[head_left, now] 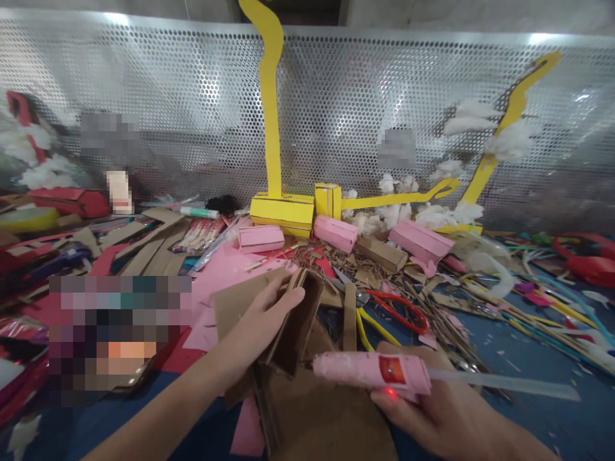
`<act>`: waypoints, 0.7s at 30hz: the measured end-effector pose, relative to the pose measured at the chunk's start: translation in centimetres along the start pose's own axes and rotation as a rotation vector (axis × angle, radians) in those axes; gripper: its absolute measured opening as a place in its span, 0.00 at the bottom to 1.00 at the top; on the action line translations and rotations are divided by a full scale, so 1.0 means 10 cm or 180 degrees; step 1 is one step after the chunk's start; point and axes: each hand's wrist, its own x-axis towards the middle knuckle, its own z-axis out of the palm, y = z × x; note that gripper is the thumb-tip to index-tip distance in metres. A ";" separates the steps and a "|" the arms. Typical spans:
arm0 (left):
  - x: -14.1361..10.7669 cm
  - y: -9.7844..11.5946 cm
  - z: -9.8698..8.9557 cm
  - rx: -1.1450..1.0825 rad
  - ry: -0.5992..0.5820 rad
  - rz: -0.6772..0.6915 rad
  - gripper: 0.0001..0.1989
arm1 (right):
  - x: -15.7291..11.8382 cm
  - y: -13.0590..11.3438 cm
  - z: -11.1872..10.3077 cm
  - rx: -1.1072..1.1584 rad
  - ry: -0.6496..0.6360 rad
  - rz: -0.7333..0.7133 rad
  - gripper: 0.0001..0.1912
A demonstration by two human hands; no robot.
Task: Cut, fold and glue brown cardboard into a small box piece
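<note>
Left hand point(271, 323) and right hand point(425, 410) with a hollow cardboard piece point(303, 323) and a glue gun point(368, 371)

The hollow cardboard piece stands at the centre of the view, tilted, its open side facing the glue gun. The left hand is clamped on it, with the thumb laid over the upper edge and the other fingers largely hidden. The right hand is closed around the glue gun, whose body is wrapped in pink and shows a small red light on its underside. The gun points leftward, its tip just beside the lower edge of the cardboard; whether the two touch cannot be told. A translucent glue stick point(509, 384) projects from the rear of the gun. Beneath lies a broad cardboard sheet point(331, 419) on a blue tabletop point(576, 422).

Beyond the hands, red-handled scissors point(406, 310) lie near a tool with yellow handles point(377, 328), among brown cardboard scraps. Farther back stand three pink boxes point(262, 239), a brown box point(384, 254) and a yellow box point(283, 211), from which a tall wavy yellow strip point(271, 121) rises. Behind everything runs a perforated metal screen point(192, 83).
</note>
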 end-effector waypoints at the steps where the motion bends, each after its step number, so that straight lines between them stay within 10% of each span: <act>1: 0.00 0.00 0.00 -0.0020 -0.0008 0.0013 0.33 | 0.01 0.00 -0.01 -0.0004 0.0003 0.0060 0.14; 21: 0.03 -0.02 -0.02 -0.0014 -0.0059 0.0239 0.31 | -0.02 -0.02 -0.02 0.0050 0.0046 -0.0039 0.12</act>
